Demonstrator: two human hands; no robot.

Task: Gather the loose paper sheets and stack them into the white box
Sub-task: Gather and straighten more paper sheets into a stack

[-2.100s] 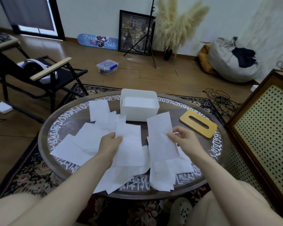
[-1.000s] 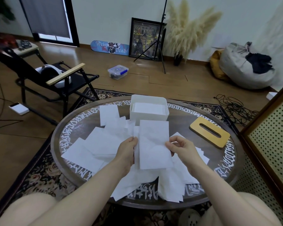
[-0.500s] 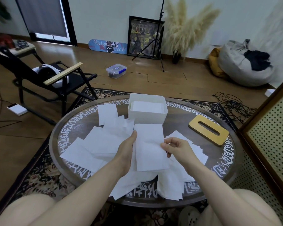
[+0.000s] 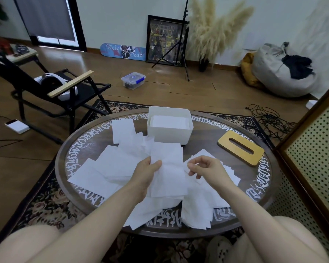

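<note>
The left hand (image 4: 146,171) pinches a soft white rectangular paper sheet (image 4: 167,171); the right hand's (image 4: 205,168) curled fingers (image 4: 195,174) touch its edge, grasp unclear, above the round dark counter (image 4: 207,147).

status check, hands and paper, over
Left hand pinches held sheet; right hand at its edge, grip unclear. White box part filled. Loose sheets strewn, nothing blocking.
</note>
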